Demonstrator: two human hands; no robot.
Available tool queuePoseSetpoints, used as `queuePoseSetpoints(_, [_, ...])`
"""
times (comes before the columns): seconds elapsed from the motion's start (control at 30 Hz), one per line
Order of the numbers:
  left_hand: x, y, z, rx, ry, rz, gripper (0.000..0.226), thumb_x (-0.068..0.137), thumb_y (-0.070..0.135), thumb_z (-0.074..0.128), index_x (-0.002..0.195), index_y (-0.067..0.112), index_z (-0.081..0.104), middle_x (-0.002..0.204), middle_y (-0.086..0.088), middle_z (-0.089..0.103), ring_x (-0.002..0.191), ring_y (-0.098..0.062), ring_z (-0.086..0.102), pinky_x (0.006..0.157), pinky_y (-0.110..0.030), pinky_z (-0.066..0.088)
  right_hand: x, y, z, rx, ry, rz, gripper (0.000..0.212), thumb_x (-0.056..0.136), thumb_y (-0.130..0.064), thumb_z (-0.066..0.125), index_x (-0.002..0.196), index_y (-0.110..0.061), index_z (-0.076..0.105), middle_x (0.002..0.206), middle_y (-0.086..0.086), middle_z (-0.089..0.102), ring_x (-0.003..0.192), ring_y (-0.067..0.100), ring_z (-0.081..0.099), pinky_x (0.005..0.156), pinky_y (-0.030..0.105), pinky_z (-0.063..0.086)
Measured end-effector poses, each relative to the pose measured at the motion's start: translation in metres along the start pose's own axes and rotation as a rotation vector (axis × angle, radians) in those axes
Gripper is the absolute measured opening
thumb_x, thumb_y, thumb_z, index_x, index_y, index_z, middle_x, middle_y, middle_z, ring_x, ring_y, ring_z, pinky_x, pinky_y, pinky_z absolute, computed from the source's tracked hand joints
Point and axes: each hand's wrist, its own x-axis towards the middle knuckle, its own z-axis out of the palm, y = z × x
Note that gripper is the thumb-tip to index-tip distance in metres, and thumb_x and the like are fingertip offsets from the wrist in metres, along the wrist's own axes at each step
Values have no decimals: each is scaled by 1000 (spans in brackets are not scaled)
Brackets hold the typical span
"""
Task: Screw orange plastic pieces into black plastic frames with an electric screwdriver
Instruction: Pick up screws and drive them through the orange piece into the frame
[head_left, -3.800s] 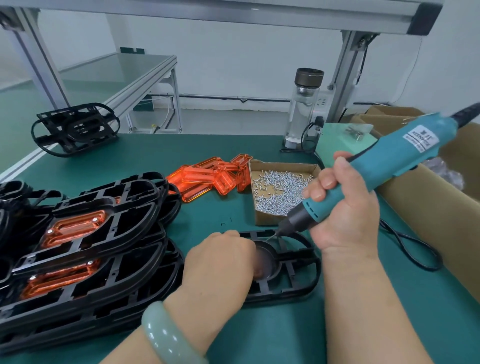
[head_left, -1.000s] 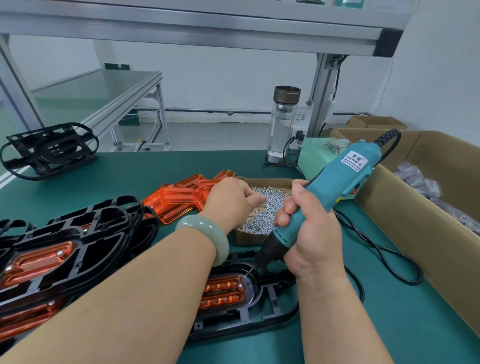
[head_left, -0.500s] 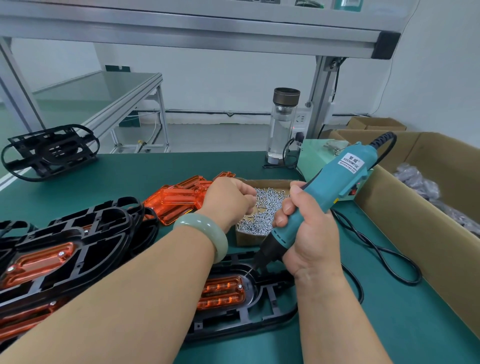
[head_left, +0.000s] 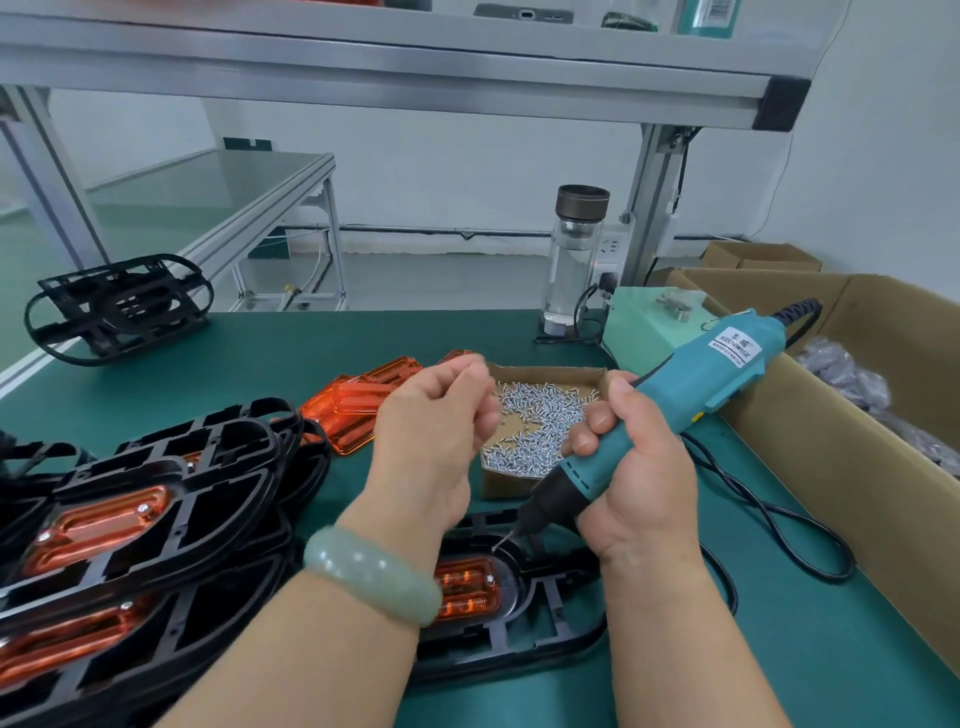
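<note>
- Green worktop (head_left: 249, 353) beneath an aluminium-framed shelf (head_left: 415, 78), with a white wall behind.
- Small cardboard box (head_left: 545, 370), open-topped, at the centre of the worktop; it holds a loose heap of small silver screws (head_left: 540, 421).
- Left hand (head_left: 431, 421), raised at the box's left edge, fingers curled together and motion-blurred. Whether they pinch a screw cannot be told. A pale green bangle (head_left: 374, 577) sits on the wrist.
- Right hand (head_left: 634, 488), clamped around the lower barrel of a teal electric screwdriver (head_left: 691, 395), which is tilted with its bit (head_left: 503, 541) pointing down-left.
- Black plastic frame (head_left: 519, 649), lying flat near the front edge of the worktop, under both forearms. An orange plastic piece (head_left: 467, 587) is seated in it, with a screw head visible at its right end. The bit tip is just above and to the right of that end; contact cannot be told.
- Stack of black frames (head_left: 156, 519) at left, with orange pieces fitted.
- Loose orange pieces (head_left: 353, 410), piled left of the screw box.
- Large cardboard carton (head_left: 831, 447) at right, holding grey bagged items (head_left: 841, 374) that are too indistinct to identify.
- Clear bottle (head_left: 574, 260) with a dark cap, upright behind the screw box.
</note>
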Motion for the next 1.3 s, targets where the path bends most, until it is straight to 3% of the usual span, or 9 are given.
queuePoseSetpoints(0.13, [-37,-1,-25,-74,27,-54,10,88,10,62,86,17,69,61,6,64,54,-3,57,48,-14,47,0,-4,0,128,47,14,14,96,-16,54,83,-22,52,56,-7,45,42,8,42,50,20,39])
queuePoseSetpoints(0.33, [-71,-6,-50,-176,78,-135,15,80,-1,63,91,9,68,72,-4,69,61,-11,66,53,-16,53,-2,-6,0,302,69,32,14,93,-22,52,80,-22,54,55,-11,45,43,5,41,54,20,39])
queuePoseSetpoints(0.43, [-79,-10,-47,-209,66,-178,14,81,1,61,93,5,67,69,-6,69,58,-11,66,50,-16,52,-4,-7,2,361,60,9,4,83,-23,57,81,-23,54,55,-12,45,42,4,42,53,18,42])
queuePoseSetpoints(0.53, [-83,-13,-42,-246,43,-242,11,85,8,58,92,3,66,67,-8,69,54,-11,65,48,-16,52,-4,-7,1,422,64,-1,9,75,-25,59,81,-23,53,55,-12,44,42,3,43,52,17,43])
queuePoseSetpoints(0.87, [-84,-13,-40,-436,-38,-413,15,90,7,52,94,-3,63,69,-14,69,56,-17,67,46,-18,52,-6,-3,3,415,66,5,7,76,-25,58,80,-22,54,55,-11,43,41,4,42,51,18,43])
queuePoseSetpoints(1.3, [-82,-13,-41,-451,-68,-440,16,91,7,51,92,-2,64,71,-15,68,57,-19,67,45,-19,52,-5,-2,2,412,60,13,8,75,-25,59,80,-22,54,56,-11,44,41,4,43,53,18,43])
